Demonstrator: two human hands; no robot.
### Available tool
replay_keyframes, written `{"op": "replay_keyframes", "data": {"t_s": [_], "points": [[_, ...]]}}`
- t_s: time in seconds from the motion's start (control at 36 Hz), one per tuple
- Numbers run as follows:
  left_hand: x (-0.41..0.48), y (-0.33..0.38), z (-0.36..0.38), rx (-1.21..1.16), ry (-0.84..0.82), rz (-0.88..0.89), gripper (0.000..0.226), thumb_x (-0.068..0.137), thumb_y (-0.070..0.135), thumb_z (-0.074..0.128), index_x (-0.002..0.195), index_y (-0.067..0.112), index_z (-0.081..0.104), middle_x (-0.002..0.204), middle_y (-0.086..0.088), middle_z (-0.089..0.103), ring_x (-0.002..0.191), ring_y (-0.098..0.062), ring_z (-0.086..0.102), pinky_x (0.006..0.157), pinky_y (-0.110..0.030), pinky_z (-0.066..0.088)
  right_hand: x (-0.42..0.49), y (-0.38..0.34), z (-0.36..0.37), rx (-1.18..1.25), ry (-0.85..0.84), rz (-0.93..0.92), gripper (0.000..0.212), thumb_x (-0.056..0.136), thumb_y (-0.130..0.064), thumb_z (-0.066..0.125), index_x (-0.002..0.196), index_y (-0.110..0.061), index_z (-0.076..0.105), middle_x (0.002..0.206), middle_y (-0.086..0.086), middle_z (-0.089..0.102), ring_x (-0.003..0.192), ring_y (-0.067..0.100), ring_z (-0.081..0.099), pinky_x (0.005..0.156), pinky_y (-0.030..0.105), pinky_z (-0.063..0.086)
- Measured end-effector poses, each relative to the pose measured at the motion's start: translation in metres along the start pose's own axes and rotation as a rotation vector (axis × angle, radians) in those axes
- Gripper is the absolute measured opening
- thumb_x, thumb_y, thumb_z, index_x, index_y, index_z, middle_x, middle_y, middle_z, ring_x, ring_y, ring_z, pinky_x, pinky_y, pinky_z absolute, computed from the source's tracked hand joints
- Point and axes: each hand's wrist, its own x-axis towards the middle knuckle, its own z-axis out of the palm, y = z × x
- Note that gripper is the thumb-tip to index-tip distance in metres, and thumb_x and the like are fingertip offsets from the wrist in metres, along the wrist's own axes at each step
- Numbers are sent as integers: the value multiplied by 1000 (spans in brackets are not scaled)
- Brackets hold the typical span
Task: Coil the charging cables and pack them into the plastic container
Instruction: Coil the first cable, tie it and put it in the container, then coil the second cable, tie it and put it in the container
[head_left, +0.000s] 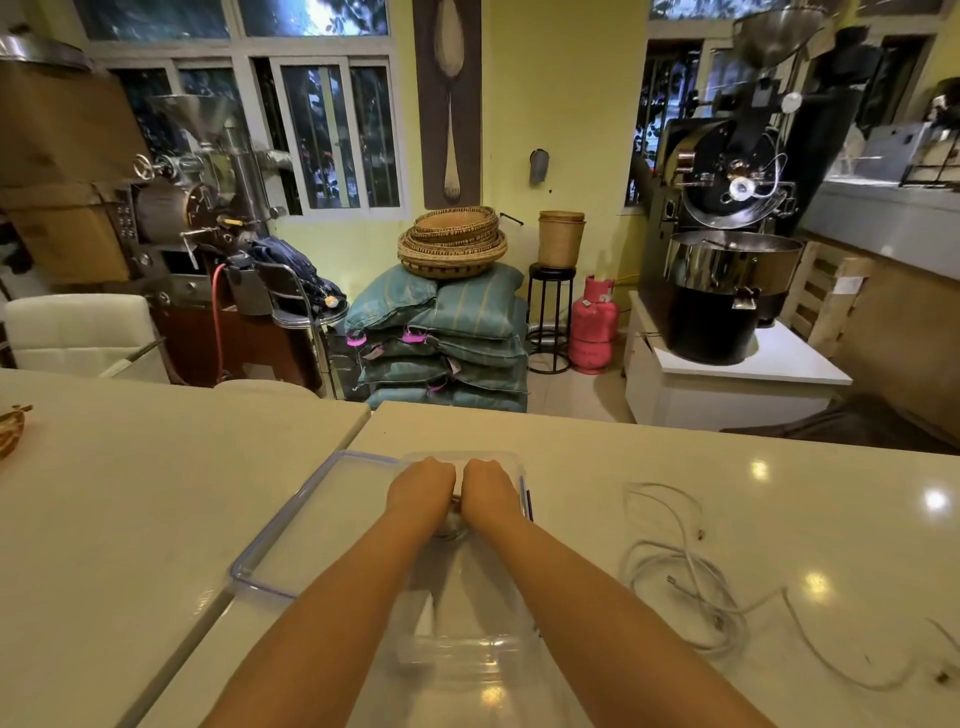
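A clear plastic container (467, 649) stands on the white table in front of me. Both hands reach down into its far end: my left hand (422, 488) and my right hand (489, 491) sit side by side, fingers curled downward. A bit of coiled cable (451, 527) shows between the wrists, inside the container; the grip itself is hidden. The container's lid (291, 530), clear with a bluish rim, lies flat to the left. Loose white charging cables (685, 577) sprawl on the table to the right, partly looped, plugs showing.
The table is two white tops with a seam (291, 525) running diagonally under the lid. A brown object (10, 428) sits at the far left edge. Beyond the table stand stacked sacks, baskets, a pink gas cylinder and coffee roasting machines.
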Motion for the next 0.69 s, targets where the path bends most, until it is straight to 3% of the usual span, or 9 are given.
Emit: {"op": "replay_keyframes", "data": {"t_s": [0.17,0.28,0.36,0.47,0.69], "points": [[-1,0,-4,-12,-6,-32,22,85,6,53,106,3,57,117,-17,58,106,-29,58,87,-33,46,-3,-1,-4,-19,3,-9,22,87,-4,53,109,0,56,119,20,58,109,31,56,88,33,44],[-3,0,-11,-59,6,-55,5,85,13,57,84,8,58,108,-16,64,97,-27,62,79,-31,48,-6,-1,-11,-34,26,-26,21,88,-8,55,107,0,58,117,19,61,107,30,58,88,32,45],[-4,1,-18,-154,81,-66,14,86,8,52,98,5,59,106,-16,63,95,-28,60,75,-32,46,-10,1,-19,-6,106,-72,3,87,-6,56,89,-4,57,113,19,62,104,30,58,78,33,44],[-8,12,-36,-290,202,-20,23,89,7,45,103,8,63,104,-15,66,94,-29,61,78,-34,47,-21,15,-39,154,267,-127,21,89,-10,53,109,-2,55,113,19,61,102,31,56,84,37,46],[-19,77,-63,-510,287,168,25,89,17,48,92,1,67,98,-21,68,91,-33,60,74,-34,43,-45,85,-97,210,388,-107,24,88,-10,52,111,-2,57,111,19,62,105,32,55,86,35,41]]}}
